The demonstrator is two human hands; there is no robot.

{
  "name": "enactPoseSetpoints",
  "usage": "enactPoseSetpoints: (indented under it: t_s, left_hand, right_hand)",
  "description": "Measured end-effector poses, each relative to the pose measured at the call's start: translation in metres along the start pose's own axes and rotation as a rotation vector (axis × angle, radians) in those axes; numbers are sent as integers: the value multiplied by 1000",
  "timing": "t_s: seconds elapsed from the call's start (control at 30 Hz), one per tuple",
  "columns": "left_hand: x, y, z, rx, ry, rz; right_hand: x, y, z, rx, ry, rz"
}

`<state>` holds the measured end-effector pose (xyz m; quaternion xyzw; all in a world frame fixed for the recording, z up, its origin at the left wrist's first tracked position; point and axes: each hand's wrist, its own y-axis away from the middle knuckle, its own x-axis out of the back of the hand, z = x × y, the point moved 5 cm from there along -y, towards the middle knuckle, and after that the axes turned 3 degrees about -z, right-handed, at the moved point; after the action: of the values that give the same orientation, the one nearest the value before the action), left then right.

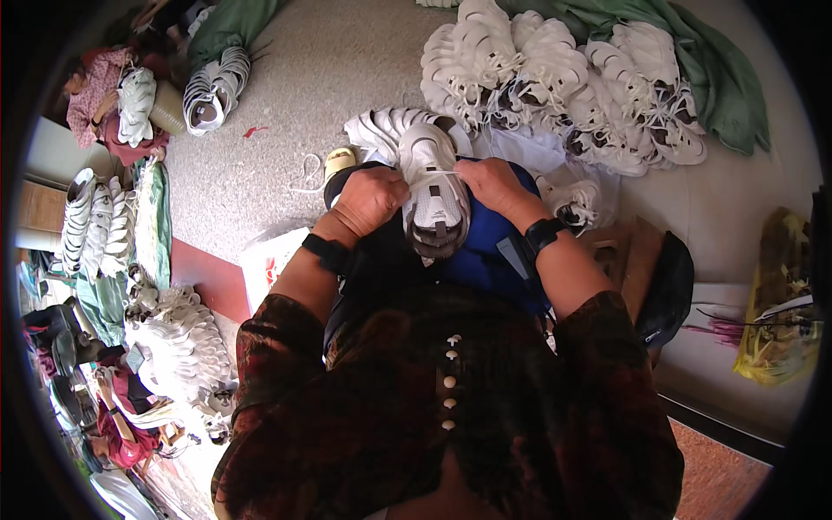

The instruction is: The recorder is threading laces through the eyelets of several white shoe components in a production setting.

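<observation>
A white and grey sneaker point(438, 204) rests on my lap, with a white shoelace point(440, 174) drawn across its upper. On the shoe's left side my left hand point(374, 199) is closed around one end of the lace. My right hand point(496, 184) pinches the lace at the shoe's right edge, fingers bent. Just beyond the sneaker, touching it, lies a row of nested white shoe uppers point(390, 127). Dark and blue cloth covers my lap under the shoe.
A large heap of white laced shoes point(520, 65) lies at the far right beside green sacking point(724, 95). One yellow slipper point(340, 161) is on the floor near my left hand. More shoe stacks point(178, 342) stand at left, near other seated people. A wooden stool point(637, 260) is at right.
</observation>
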<state>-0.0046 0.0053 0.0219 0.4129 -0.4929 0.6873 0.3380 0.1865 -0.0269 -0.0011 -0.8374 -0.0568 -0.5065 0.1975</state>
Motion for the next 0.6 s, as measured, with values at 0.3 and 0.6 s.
enactPoseSetpoints:
  t_s: [0.3, 0.6]
  left_hand:
    - [16, -23, 9, 512, 214, -89]
    - [13, -22, -21, 156, -187, 48]
  right_hand:
    - [6, -26, -2, -38, 37, -34]
    - [7, -1, -6, 2, 108, -92]
